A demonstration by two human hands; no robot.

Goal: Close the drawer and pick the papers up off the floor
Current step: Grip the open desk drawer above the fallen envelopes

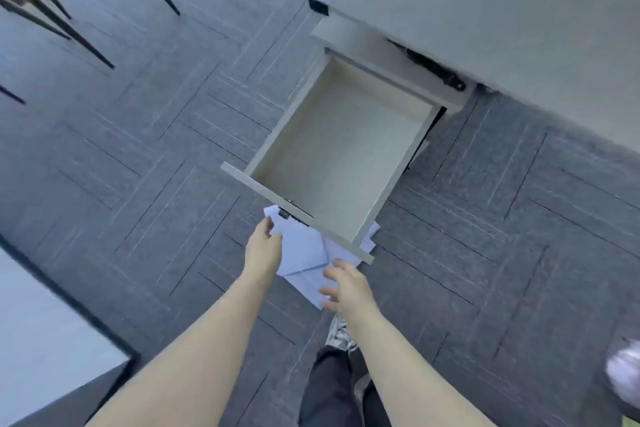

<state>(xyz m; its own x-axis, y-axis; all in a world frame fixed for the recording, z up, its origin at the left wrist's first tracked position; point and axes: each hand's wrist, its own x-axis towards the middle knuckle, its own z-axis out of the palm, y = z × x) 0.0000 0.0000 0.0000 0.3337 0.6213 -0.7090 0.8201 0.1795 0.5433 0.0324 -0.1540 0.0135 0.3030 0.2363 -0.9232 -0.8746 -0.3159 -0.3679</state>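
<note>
The drawer point(343, 156) stood open and empty, with the papers point(304, 253) on the floor point(138, 149) just under its front. My right hand point(348, 288) hung spread above them; whether my left hand point(262, 250) pinched a sheet, I couldn't tell. I judged it best to push the front squarely shut first, uncovering the stack.

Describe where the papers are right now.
In the head view, the papers lie on the grey floor just below centre, partly tucked under the front of the open drawer, between the left hand and the right hand.
</note>
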